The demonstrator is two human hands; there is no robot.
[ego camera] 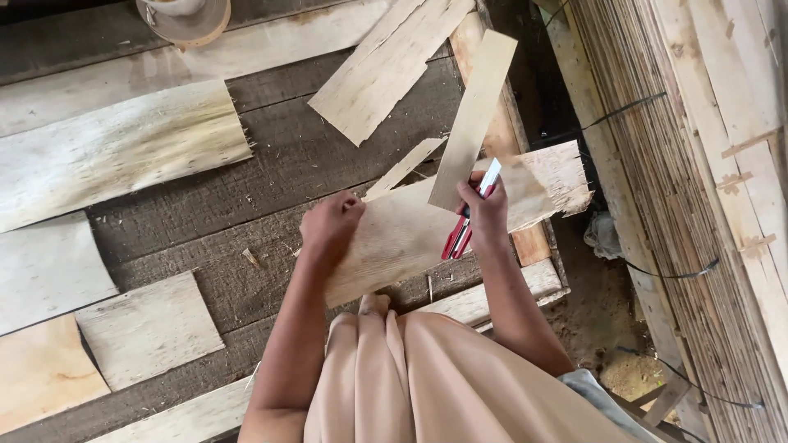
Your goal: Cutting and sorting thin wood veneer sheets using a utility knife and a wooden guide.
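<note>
My left hand [330,223] presses on the left end of a thin pale wood veneer sheet [410,234] that lies across the dark plank table, its far right end torn and ragged. My right hand [484,215] grips a red utility knife [465,226] with its blade end pointing up over the sheet. A narrow veneer strip [474,115] lies slanted across the sheet's upper edge, just above my right hand. A smaller sliver [404,167] sits beside it.
More veneer pieces lie around: a large one [115,152] at left, one [386,66] at top centre, smaller ones [148,328] at lower left. A tall stack of veneer sheets [698,205] fills the right side. A round object [187,16] stands at the top edge.
</note>
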